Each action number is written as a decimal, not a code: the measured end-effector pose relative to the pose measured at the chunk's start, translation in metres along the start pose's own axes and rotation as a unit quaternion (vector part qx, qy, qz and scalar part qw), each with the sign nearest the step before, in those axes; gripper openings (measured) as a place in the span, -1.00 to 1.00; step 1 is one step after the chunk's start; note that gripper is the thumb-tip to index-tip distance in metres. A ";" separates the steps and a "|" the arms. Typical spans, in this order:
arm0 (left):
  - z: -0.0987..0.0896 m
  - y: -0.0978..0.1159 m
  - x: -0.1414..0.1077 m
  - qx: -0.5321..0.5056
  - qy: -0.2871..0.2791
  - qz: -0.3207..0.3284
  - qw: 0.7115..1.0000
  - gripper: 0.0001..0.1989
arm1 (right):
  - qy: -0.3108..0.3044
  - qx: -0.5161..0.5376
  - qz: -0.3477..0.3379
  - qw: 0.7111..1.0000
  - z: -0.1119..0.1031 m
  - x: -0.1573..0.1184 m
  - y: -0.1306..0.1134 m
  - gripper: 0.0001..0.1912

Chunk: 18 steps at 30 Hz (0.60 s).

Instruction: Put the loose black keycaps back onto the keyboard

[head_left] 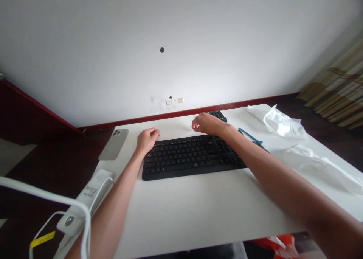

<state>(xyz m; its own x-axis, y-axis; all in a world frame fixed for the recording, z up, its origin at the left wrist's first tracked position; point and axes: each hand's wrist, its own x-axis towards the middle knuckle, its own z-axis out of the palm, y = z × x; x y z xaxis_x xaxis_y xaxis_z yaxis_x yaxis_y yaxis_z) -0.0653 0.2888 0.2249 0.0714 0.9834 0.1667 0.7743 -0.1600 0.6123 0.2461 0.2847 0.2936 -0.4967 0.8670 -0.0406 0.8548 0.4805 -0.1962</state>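
A black keyboard (181, 157) lies flat on the white table (198, 206). My left hand (146, 140) rests beside its far left corner, fingers curled in; whatever might be inside them is hidden. Beyond the keyboard's far edge, my right hand (205, 123) is bent down with its fingers drawn together. A tiny dark spot shows at those fingertips, too small to name. My right forearm passes over the keyboard's right end and hides part of the keys. Just behind my right wrist sits a small black piece with keys (217, 115), partly covered.
At the left edge lie a grey phone (114, 143) and a white power strip (85, 198) with a white cable (51, 194). Right of my forearm are a thin blue strip (251, 136) and crumpled white plastic bags (283, 123). A wall (113, 62) rises behind the table.
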 end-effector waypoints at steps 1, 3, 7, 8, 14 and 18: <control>0.000 0.000 0.000 -0.001 0.000 0.001 1.000 -0.66 | -0.007 0.011 -0.001 1.000 -0.005 -0.002 0.004 -0.76; 0.000 0.000 0.000 -0.001 0.000 0.002 1.000 -0.66 | -0.036 0.036 0.008 0.999 -0.016 -0.006 0.013 -0.80; 0.000 0.001 0.000 -0.002 0.001 -0.001 1.000 -0.66 | -0.120 0.084 0.045 0.988 -0.031 -0.012 0.027 -0.84; 0.000 0.000 0.000 -0.001 0.001 -0.001 1.000 -0.66 | -0.145 0.091 0.053 0.984 -0.032 -0.013 0.028 -0.83; 0.001 -0.002 0.001 0.009 0.002 0.008 1.000 -0.65 | -0.229 0.082 0.066 0.968 -0.031 -0.015 0.018 -0.79; 0.001 -0.002 0.001 0.010 0.004 0.011 1.000 -0.64 | -0.220 0.070 0.072 0.970 -0.032 -0.015 0.012 -0.75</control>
<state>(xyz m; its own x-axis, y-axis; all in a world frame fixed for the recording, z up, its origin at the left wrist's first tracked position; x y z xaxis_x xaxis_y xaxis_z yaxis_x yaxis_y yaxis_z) -0.0658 0.2905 0.2230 0.0831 0.9791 0.1854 0.7855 -0.1789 0.5924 0.2687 0.2815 0.3227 -0.4165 0.7680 -0.4865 0.9064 0.3094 -0.2876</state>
